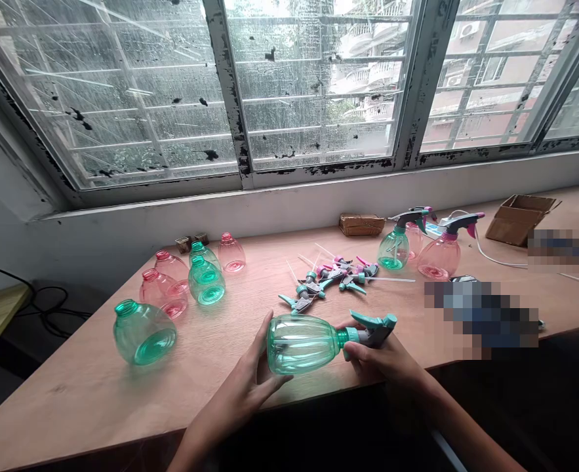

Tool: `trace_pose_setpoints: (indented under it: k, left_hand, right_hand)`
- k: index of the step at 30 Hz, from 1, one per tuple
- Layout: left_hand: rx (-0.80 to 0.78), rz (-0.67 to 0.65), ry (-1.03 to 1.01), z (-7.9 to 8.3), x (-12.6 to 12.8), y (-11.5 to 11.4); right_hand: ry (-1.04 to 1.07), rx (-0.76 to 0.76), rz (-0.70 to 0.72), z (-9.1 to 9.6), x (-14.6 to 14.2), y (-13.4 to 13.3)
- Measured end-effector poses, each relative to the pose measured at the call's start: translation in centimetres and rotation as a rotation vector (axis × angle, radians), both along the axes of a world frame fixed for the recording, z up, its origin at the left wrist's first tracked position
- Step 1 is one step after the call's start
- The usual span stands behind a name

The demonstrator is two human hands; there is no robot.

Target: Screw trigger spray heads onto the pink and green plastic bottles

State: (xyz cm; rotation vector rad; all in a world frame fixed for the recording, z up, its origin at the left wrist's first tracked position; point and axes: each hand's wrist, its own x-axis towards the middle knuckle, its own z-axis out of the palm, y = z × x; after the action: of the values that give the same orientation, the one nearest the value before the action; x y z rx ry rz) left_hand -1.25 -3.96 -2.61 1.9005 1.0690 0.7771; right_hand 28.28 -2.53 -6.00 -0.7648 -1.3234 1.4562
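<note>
A green clear spray bottle (301, 342) lies on its side near the front edge of the wooden table (97, 387). My left hand (250, 383) cups its base, fingers wrapped against it. My right hand (380, 357) is closed round the bottle's neck and its teal and grey trigger head (374, 326), which sits on the neck. Just behind lies a pile of loose trigger heads (326, 278) with thin dip tubes.
Several capless green and pink bottles (171, 292) lie at the left, one green one (144, 331) nearest me. Two finished sprayers, green (395, 246) and pink (441, 252), stand at the right. A brown packet (361, 224), an open cardboard box (518, 218) and a white cable (496, 259) lie beyond.
</note>
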Motion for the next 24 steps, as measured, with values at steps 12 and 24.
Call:
trace_pose_setpoints:
  k: [12, 24]
  left_hand:
    - [-0.047, -0.027, 0.020, 0.56, 0.06, -0.08]
    - [-0.212, -0.093, -0.137, 0.73, 0.11, -0.15]
  right_hand:
    - [-0.022, -0.002, -0.016, 0.20, 0.01, -0.12]
    - [-0.025, 0.001, -0.013, 0.44, -0.02, -0.10]
